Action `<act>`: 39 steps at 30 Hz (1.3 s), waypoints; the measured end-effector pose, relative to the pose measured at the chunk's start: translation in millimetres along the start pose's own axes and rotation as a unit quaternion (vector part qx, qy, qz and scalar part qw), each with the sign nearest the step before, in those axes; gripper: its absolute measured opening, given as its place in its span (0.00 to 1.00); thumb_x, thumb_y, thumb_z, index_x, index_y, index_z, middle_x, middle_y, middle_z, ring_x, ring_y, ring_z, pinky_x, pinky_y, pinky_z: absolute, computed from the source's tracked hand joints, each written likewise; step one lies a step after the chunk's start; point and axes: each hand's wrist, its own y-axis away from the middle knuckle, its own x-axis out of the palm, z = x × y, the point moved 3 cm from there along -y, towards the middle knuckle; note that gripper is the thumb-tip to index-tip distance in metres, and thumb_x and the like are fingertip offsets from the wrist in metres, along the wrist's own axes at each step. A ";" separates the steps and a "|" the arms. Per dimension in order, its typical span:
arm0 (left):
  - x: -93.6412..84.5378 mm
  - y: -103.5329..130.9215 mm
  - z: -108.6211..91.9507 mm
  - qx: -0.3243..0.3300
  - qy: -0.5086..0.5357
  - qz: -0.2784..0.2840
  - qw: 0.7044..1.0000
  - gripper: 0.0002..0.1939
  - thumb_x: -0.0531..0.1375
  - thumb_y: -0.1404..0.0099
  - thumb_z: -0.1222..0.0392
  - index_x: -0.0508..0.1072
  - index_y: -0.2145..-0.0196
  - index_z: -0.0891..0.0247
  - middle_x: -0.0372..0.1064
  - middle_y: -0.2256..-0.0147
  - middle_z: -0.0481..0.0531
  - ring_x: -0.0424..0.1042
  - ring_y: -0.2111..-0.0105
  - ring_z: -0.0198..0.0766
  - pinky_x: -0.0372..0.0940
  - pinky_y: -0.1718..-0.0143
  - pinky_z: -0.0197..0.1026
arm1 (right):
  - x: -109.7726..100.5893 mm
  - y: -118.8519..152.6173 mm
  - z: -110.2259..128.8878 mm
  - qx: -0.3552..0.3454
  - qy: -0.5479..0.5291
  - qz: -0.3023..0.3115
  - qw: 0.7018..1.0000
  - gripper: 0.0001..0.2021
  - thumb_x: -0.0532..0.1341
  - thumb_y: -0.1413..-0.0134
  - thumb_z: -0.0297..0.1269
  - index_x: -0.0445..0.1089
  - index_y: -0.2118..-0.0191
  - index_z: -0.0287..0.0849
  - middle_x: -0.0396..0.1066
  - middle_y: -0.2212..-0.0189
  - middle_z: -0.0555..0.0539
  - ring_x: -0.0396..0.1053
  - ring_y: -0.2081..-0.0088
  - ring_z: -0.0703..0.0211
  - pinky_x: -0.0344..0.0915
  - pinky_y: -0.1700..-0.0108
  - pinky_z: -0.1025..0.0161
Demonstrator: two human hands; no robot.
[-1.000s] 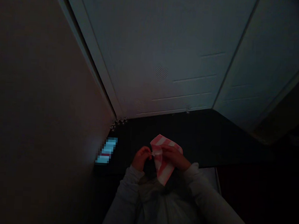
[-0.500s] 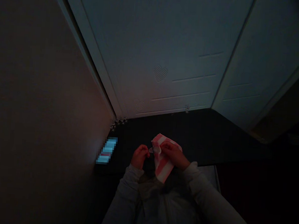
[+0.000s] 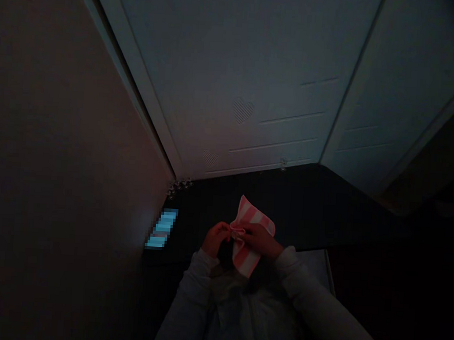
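A pink and white striped cloth (image 3: 247, 261) hangs between my hands above the near part of the dark table. My right hand (image 3: 260, 240) is closed on it, with the cloth bunched at the fingertips. My left hand (image 3: 215, 238) is pinched at the cloth's left edge, its fingertips close to the bunched part. A small clear object seen earlier at the left fingertips is now hidden by the cloth and fingers, and the dim light blurs what the left fingers grip.
Several small clear objects (image 3: 179, 185) stand in the back left corner of the dark table (image 3: 305, 200). Another clear piece (image 3: 283, 165) is by the back panel. A glowing, pixelated rectangle (image 3: 162, 229) lies at the left edge, beside the wall.
The striped cloth has shifted over the small clear object, and its top corner points up more. My right fingers have moved left, closer to my left fingertips.
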 end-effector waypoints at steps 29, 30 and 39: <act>-2.4 0.9 -1.9 0.001 -0.017 -0.025 1.000 0.05 0.56 0.52 0.62 0.63 0.75 0.65 0.58 0.81 0.43 0.56 0.81 0.28 0.52 0.78 0.32 | 0.5 2.3 -1.9 -0.001 0.063 -0.030 0.998 0.06 0.52 0.53 0.34 0.63 0.73 0.38 0.63 0.77 0.51 0.59 0.73 0.65 0.55 0.72 0.69; -2.2 0.9 -2.4 0.001 -0.019 -0.024 1.000 0.06 0.57 0.53 0.62 0.63 0.75 0.65 0.58 0.81 0.43 0.56 0.81 0.28 0.51 0.78 0.32 | 1.0 2.2 -2.9 0.001 0.067 -0.029 0.997 0.05 0.52 0.53 0.34 0.63 0.74 0.39 0.62 0.78 0.51 0.59 0.74 0.65 0.55 0.73 0.70; -0.5 1.4 -5.1 0.002 -0.017 -0.031 0.999 0.07 0.57 0.52 0.60 0.65 0.74 0.65 0.59 0.80 0.43 0.57 0.80 0.28 0.52 0.77 0.32 | -0.1 4.8 -5.6 0.022 0.088 -0.056 0.994 0.06 0.54 0.55 0.36 0.60 0.77 0.39 0.59 0.81 0.54 0.57 0.77 0.67 0.52 0.77 0.70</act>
